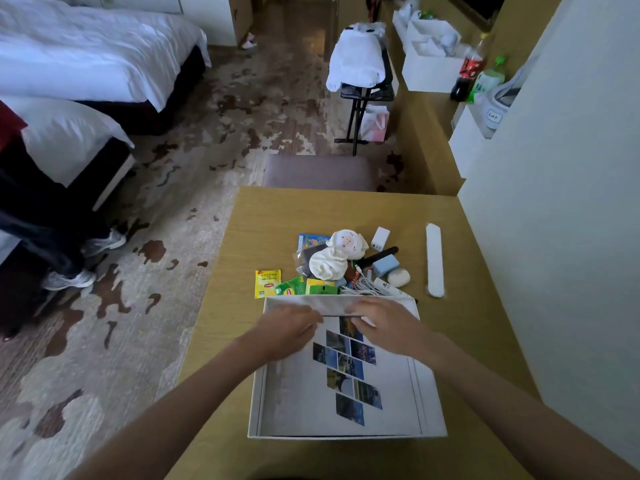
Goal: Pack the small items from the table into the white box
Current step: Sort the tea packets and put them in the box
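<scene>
Left hand (289, 323) and right hand (377, 318) both pinch the far flap of the white cardboard box (298, 400) on the wooden bench (277, 216); best fold it fully back, clear of the small-item pile (341, 265).

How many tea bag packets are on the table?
3 visible: a yellow packet lying apart at the left, a green packet beside it, and a yellow-green packet against the white box. The pile may hide more.

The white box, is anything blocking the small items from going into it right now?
Yes. The white box looks still covered by its lid, both hands, left and right, at the lid's far edge. The pile of small items lies just beyond on the table.
</scene>
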{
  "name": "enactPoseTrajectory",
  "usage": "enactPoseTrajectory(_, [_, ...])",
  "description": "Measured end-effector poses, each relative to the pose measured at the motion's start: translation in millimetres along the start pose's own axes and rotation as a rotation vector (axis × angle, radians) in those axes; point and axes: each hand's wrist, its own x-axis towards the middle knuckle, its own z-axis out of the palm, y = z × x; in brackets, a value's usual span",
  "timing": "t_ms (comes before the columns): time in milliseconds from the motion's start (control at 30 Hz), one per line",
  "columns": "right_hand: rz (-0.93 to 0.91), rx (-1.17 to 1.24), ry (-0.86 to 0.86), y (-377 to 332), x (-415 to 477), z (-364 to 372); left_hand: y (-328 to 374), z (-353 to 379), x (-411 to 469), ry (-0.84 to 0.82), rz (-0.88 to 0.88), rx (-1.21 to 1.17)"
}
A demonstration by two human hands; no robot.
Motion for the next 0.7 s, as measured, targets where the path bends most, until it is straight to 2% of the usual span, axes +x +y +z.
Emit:
enactPoseTrajectory(67, [0.001,0.076,0.076,-4,12,-12,-6,-15,0,0.248,-0.009,-0.038])
enactPoseTrajectory(100, [-0.001,0.099,0.090,-6,20,-17,-11,-22,0,0.347,-0.069,-0.081])
enactPoseTrajectory(167, [-0.008,0.131,0.101,-10,38,-23,-23,-32,3,0.462,-0.224,-0.197])
enactPoseTrajectory(233, [0.002,0.132,0.079,-12,59,-23,-40,-38,9,0.507,-0.319,-0.267])
enactPoseTrajectory(300, [0.057,0.114,0.010,-11,81,-18,-56,-38,16,0.472,-0.412,-0.309])
enactPoseTrajectory(433, [0.158,0.062,-0.144,-5,118,0,-85,-25,35,0.248,-0.547,-0.387])
enactPoseTrajectory(567, [0.199,-0.001,-0.277,1,139,17,-102,-7,50,0.073,-0.458,-0.454])
enactPoseTrajectory(700, [0.148,-0.071,-0.309,5,151,26,-113,7,68,-0.048,-0.458,-0.414])
